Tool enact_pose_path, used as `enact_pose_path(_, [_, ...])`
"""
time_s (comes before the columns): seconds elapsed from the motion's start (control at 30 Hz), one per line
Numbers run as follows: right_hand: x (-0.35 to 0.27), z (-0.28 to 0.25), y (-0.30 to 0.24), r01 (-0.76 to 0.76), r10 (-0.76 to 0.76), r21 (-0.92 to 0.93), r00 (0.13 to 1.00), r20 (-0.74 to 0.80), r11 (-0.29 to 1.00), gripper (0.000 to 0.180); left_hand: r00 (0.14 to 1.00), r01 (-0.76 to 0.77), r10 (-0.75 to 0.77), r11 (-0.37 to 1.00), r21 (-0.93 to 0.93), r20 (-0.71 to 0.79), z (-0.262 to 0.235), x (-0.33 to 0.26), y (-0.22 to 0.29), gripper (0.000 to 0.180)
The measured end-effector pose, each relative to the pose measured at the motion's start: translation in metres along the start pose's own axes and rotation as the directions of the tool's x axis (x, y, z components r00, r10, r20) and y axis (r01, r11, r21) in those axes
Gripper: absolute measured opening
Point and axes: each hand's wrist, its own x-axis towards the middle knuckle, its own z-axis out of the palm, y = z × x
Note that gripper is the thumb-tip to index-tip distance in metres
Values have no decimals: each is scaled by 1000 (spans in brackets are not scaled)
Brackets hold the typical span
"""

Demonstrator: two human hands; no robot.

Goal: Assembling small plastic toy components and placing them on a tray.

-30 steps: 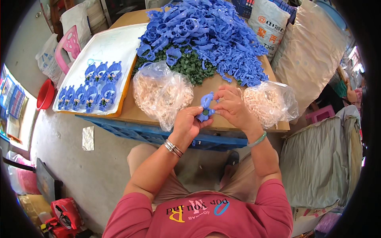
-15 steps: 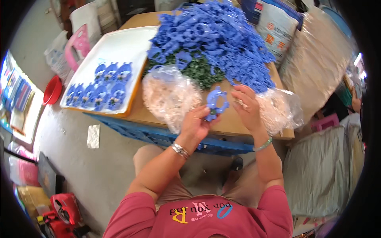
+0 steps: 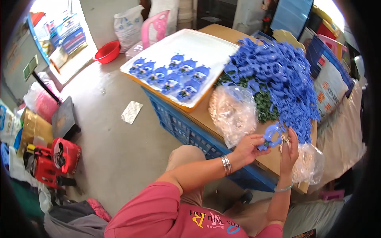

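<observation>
At the far left, a cardboard box (image 3: 36,126) sits beside a platform scale (image 3: 66,119), with a red plastic case (image 3: 66,157) on the floor just in front. Beyond them, a red basin (image 3: 107,52) lies near the doorway, and a pale crumpled sheet (image 3: 131,112) lies flat on the floor. A white woven sack (image 3: 127,28) stands next to a pink plastic chair (image 3: 156,26), which is partly hidden behind a white tray (image 3: 190,47) with a yellow edge. Rows of blue figure pieces (image 3: 171,84) fill the tray's near half. Under the tabletop is a blue plastic crate (image 3: 174,123), its near side partly covered by the left forearm.

A clear bag of pale pieces (image 3: 230,115) stands between the tray and the hands, blocking part of the dark green pieces (image 3: 265,108). Behind rises a heap of blue plastic parts (image 3: 274,67).

Over the table's near edge, the left hand (image 3: 250,147) pinches a blue ring-shaped part (image 3: 272,135) at its lower end. The right hand (image 3: 291,150) is just beside it, fingers drawn together; whether they hold a small pale piece, I cannot tell. A second clear bag (image 3: 308,163) lies partly behind the right wrist, and a printed white sack (image 3: 330,85) leans at the far right.
</observation>
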Motion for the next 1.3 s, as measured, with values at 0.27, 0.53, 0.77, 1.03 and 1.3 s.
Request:
enact_pose_path(0.27, [4, -4, -10, 159, -163, -78, 986, -44, 984, 41, 998, -6, 14, 993, -116, 63, 33, -28, 17, 12])
enact_pose_path(0.53, [-2, 1, 16, 136, -136, -295, 990, 20, 946, 34, 982, -191, 187, 960, -205, -42, 30, -30, 77, 24])
enact_pose_path(0.77, [-11, 5, 33, 176, -135, -394, 982, 129, 902, 32, 914, -403, 392, 850, -338, -105, 29, -53, 125, 18])
enact_pose_path(1.03, [-19, 13, 30, 208, -47, -536, 953, 299, 818, 39, 413, -902, 902, 425, 82, -130, -41, -136, 274, 16])
enact_pose_path(1.3, [-16, 26, 40, 215, -5, -582, 940, 341, 784, 32, -92, -708, 969, 98, 699, -230, -108, -177, 438, 24])
